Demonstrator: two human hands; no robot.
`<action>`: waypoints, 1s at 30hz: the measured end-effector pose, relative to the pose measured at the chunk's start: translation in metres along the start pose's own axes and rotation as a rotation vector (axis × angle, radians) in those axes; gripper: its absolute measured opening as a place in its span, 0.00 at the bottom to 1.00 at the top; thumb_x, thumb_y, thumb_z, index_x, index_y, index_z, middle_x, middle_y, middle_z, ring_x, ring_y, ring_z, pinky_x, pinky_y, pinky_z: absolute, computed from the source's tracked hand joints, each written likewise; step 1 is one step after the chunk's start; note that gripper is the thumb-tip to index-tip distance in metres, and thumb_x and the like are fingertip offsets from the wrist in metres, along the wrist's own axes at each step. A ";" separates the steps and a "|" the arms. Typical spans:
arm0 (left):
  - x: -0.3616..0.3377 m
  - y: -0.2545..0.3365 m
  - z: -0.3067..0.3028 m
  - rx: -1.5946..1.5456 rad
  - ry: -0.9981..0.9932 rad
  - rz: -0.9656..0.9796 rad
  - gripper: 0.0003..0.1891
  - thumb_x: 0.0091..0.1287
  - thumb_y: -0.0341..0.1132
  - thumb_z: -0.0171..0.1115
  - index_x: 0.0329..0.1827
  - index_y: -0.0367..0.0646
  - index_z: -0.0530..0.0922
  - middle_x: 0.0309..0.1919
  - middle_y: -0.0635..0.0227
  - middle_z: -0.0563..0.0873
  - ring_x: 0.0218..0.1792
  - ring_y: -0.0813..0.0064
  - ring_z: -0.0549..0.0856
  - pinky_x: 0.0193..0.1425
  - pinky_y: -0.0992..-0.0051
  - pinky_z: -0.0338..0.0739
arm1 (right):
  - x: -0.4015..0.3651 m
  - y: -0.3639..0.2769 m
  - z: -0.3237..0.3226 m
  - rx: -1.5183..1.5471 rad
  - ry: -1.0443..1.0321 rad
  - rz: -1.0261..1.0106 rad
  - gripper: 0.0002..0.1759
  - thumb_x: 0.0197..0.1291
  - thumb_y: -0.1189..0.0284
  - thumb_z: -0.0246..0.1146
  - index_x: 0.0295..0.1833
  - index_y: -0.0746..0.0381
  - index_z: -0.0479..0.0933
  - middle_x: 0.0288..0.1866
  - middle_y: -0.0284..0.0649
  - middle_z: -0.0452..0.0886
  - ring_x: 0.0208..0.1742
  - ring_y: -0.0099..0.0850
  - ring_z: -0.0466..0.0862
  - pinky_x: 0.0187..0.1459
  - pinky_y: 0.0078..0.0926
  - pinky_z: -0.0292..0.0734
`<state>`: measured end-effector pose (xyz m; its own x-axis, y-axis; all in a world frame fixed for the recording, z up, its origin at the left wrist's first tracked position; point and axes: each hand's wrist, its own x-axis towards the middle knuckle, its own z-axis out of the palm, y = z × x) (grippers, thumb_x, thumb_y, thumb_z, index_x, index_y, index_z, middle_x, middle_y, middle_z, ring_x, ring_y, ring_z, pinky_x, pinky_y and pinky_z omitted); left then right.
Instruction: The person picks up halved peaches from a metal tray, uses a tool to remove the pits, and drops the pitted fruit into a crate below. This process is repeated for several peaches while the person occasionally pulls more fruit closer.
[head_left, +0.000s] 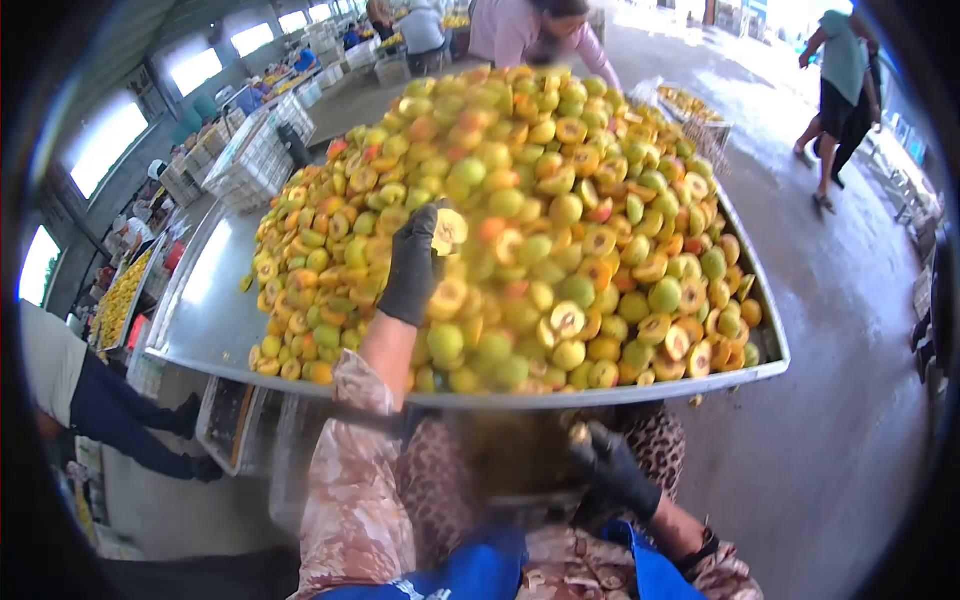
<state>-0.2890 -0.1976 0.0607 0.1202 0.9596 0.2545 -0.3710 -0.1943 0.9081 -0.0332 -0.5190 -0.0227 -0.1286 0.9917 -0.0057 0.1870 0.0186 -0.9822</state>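
A broad metal tray [205, 300] carries a high heap of yellow-green peaches [600, 240], many cut in half with the pit side showing. My left hand [412, 265], in a dark glove, reaches over the near left of the heap. Its fingers are closed on a peach half [449, 232], cut face visible. My right hand [615, 468], also gloved, is low in front of the tray, above my lap. Its fingers are bent around something small and pale [580, 433], too blurred to name. The space between my knees is dark and smeared.
Across the tray a person in a pink top [510, 30] leans in. White crates [250, 160] stand at the left, and a crate of fruit [695, 105] is behind the tray. Someone in a teal shirt [838, 60] walks at the right; another person's dark-trousered legs [130, 420] are at the left.
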 end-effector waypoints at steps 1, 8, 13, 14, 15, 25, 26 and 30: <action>-0.030 0.003 -0.003 -0.128 -0.006 -0.092 0.25 0.82 0.52 0.54 0.63 0.37 0.80 0.50 0.62 0.89 0.47 0.69 0.89 0.49 0.70 0.87 | 0.008 0.002 0.003 0.007 -0.028 -0.016 0.17 0.73 0.61 0.65 0.52 0.64 0.77 0.38 0.49 0.85 0.38 0.29 0.82 0.42 0.39 0.79; -0.200 0.039 0.054 -0.444 -0.020 -0.210 0.34 0.84 0.54 0.48 0.79 0.34 0.65 0.72 0.51 0.77 0.71 0.55 0.77 0.76 0.54 0.73 | 0.037 -0.058 0.049 0.080 -0.015 -0.182 0.20 0.71 0.64 0.64 0.61 0.66 0.77 0.47 0.55 0.86 0.49 0.46 0.87 0.49 0.40 0.80; -0.242 0.049 0.071 -0.117 -0.070 -0.123 0.31 0.85 0.52 0.46 0.76 0.34 0.69 0.70 0.53 0.79 0.66 0.65 0.82 0.69 0.66 0.79 | 0.029 -0.059 0.058 0.102 -0.069 -0.232 0.21 0.71 0.62 0.64 0.59 0.67 0.77 0.44 0.57 0.85 0.46 0.52 0.87 0.48 0.46 0.79; -0.246 0.050 0.071 -0.085 -0.069 -0.116 0.31 0.85 0.53 0.45 0.75 0.34 0.69 0.68 0.53 0.81 0.64 0.66 0.83 0.67 0.68 0.81 | 0.024 -0.060 0.058 0.107 -0.089 -0.210 0.21 0.71 0.62 0.64 0.59 0.67 0.76 0.44 0.58 0.85 0.46 0.53 0.87 0.48 0.46 0.79; -0.250 0.050 0.072 -0.084 -0.046 -0.125 0.30 0.86 0.53 0.44 0.74 0.34 0.71 0.66 0.55 0.82 0.62 0.67 0.84 0.65 0.69 0.82 | 0.020 -0.064 0.056 0.112 -0.110 -0.189 0.21 0.71 0.61 0.64 0.59 0.67 0.76 0.45 0.58 0.85 0.46 0.53 0.86 0.48 0.47 0.79; -0.256 0.047 0.103 -0.212 0.167 -0.138 0.29 0.84 0.56 0.43 0.59 0.37 0.79 0.49 0.56 0.87 0.46 0.69 0.87 0.52 0.70 0.85 | 0.025 -0.077 0.069 0.056 -0.005 -0.242 0.22 0.72 0.61 0.64 0.59 0.67 0.74 0.45 0.61 0.84 0.48 0.61 0.85 0.48 0.49 0.78; -0.256 0.051 0.108 -0.174 0.164 -0.121 0.29 0.84 0.56 0.44 0.57 0.36 0.80 0.48 0.56 0.88 0.45 0.69 0.87 0.51 0.70 0.85 | 0.026 -0.074 0.070 0.035 -0.013 -0.238 0.22 0.72 0.61 0.64 0.59 0.67 0.74 0.46 0.61 0.84 0.49 0.61 0.84 0.48 0.49 0.78; -0.255 0.060 0.120 -0.131 0.214 -0.175 0.27 0.83 0.54 0.47 0.49 0.35 0.83 0.41 0.55 0.90 0.38 0.67 0.88 0.47 0.71 0.85 | 0.023 -0.065 0.067 -0.003 0.013 -0.256 0.21 0.73 0.62 0.62 0.60 0.67 0.73 0.46 0.59 0.85 0.49 0.60 0.85 0.49 0.49 0.79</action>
<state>-0.2317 -0.4780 0.0905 0.0015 1.0000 0.0098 -0.4790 -0.0078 0.8778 -0.1141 -0.5065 0.0286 -0.1599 0.9561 0.2455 0.1529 0.2697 -0.9507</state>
